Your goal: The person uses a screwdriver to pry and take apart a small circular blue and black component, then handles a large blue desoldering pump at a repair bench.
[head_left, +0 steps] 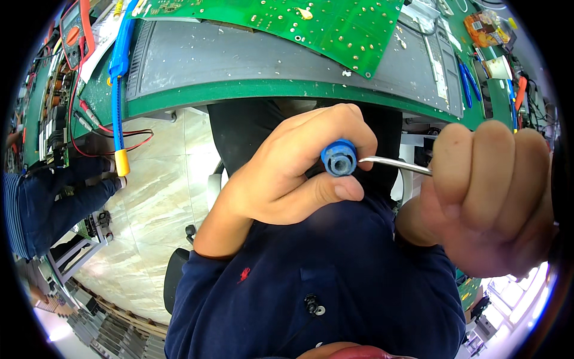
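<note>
My left hand (299, 161) is closed, with thumb and index finger pinching a blue plastic tube-shaped part (339, 157). The part's round end faces up, with a hole in its middle and a grey inside. In a fist at the right, my right hand (490, 185) grips a slim metal pick-like tool (394, 163). Its curved, pointed tip reaches the right side of the blue part's rim; whether it touches is hard to tell. The tool's other end is hidden in the fist. Both hands are above my lap, in front of the bench edge.
A green circuit board (311, 30) lies on the grey mat (197, 60). At left are a red-cased multimeter (73, 36), red and black probe leads (89, 113) and a blue stick with a yellow end (121, 107). Blue-handled pliers (469, 84) lie right. Another person's legs (66, 203) show at left.
</note>
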{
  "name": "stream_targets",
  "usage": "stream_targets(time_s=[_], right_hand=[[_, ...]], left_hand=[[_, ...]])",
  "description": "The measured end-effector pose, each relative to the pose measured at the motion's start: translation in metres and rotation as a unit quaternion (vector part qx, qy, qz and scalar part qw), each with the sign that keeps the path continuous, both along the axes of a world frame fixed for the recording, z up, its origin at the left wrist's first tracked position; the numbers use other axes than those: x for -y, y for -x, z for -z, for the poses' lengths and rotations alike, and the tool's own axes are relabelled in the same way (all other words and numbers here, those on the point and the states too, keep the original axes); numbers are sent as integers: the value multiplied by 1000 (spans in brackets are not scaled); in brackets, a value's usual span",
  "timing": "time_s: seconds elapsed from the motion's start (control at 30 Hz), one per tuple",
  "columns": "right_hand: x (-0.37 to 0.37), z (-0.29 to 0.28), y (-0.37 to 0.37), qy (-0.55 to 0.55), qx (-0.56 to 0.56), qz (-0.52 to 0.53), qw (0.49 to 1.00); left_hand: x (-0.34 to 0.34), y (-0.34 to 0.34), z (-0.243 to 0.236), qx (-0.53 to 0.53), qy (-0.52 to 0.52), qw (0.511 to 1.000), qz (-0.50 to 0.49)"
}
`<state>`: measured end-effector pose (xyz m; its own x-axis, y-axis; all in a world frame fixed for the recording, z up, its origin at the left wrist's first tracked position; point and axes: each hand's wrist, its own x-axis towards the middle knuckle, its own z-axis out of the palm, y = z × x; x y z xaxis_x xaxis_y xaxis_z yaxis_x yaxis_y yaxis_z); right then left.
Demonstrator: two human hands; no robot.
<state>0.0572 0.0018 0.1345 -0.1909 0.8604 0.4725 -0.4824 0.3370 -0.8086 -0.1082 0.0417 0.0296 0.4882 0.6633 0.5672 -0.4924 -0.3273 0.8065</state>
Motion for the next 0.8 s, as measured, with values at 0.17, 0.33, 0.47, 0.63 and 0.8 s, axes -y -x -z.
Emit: stream_targets(time_s=[0.17, 0.33, 0.47, 0.63, 0.8], right_hand=[[-1, 0, 4, -24, 44, -29, 998], [3, 1, 3, -31, 58, -47, 997], [-1, 0, 3, -56, 71, -85, 992], [-13, 11, 1, -124, 81, -139, 979], [-16, 17, 5, -124, 88, -131, 980]], left_hand=[[9, 1, -4, -7, 59, 998, 18], [8, 6, -6, -25, 58, 997, 41], [7, 8, -11, -37, 39, 997, 55], [6, 7, -10, -43, 11, 998, 52], [3, 6, -13, -98, -83, 992, -12]])
